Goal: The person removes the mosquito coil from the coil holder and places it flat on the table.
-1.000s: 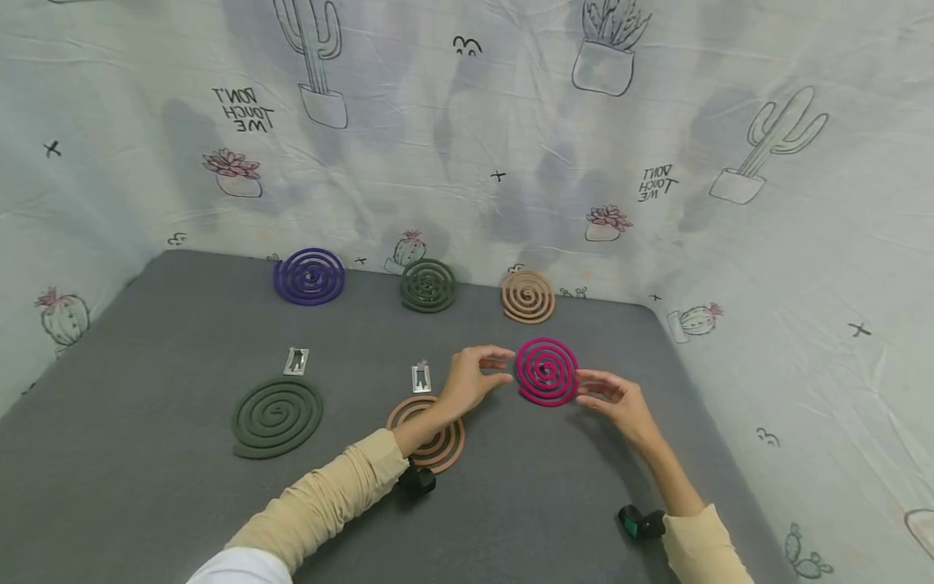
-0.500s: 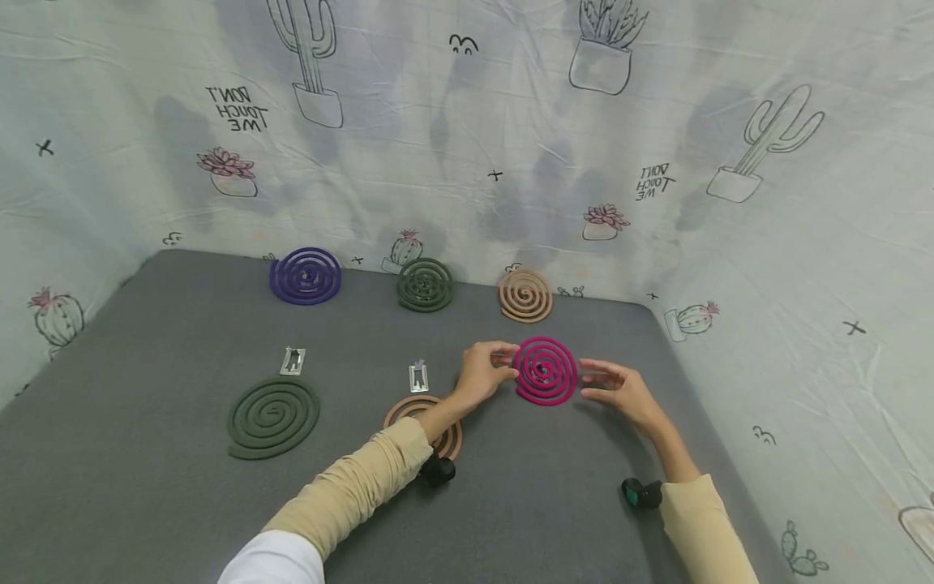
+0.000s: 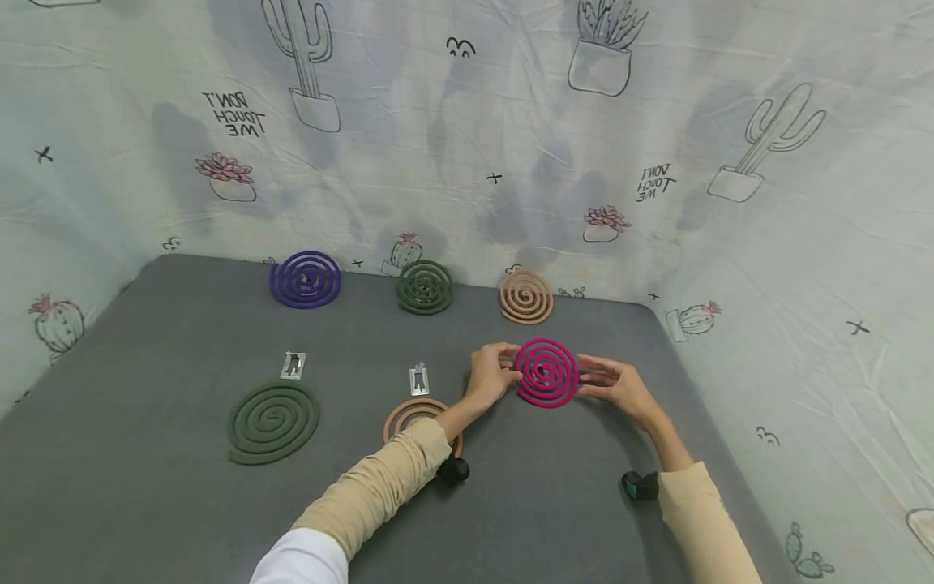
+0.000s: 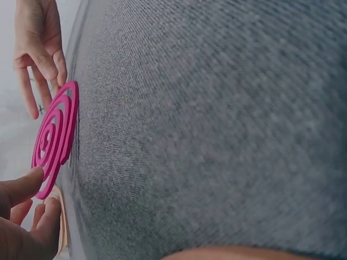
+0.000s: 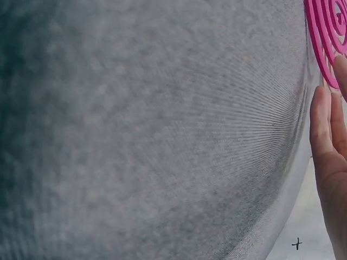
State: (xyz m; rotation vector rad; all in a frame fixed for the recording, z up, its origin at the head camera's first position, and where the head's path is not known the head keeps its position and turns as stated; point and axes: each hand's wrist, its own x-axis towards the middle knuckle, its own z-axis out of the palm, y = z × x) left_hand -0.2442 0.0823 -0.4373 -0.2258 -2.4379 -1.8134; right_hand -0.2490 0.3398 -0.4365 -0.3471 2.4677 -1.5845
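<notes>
A pink mosquito coil (image 3: 547, 373) stands toward the right of the table, with a bit of metal showing at its centre. Its left edge lies between the thumb and fingers of my left hand (image 3: 490, 373), which pinches it. In the left wrist view the thumb overlaps the face of the coil and the fingers sit behind the rim. My right hand (image 3: 620, 389) is at the opposite edge, its fairly straight fingers and thumb right at the rim. A brown mosquito coil (image 3: 409, 412) lies partly hidden under my left forearm.
A green coil (image 3: 273, 423) lies at the left. Two metal coil stands (image 3: 293, 366) sit on the grey table. Along the back are a purple coil (image 3: 305, 280), a dark green coil (image 3: 426, 287) and a tan coil (image 3: 526, 297), before a printed cloth wall (image 3: 409, 146).
My left hand has moved right and taken the pink coil's left edge. My right hand has let go of the right edge, drawn slightly away, then come back close to it.
</notes>
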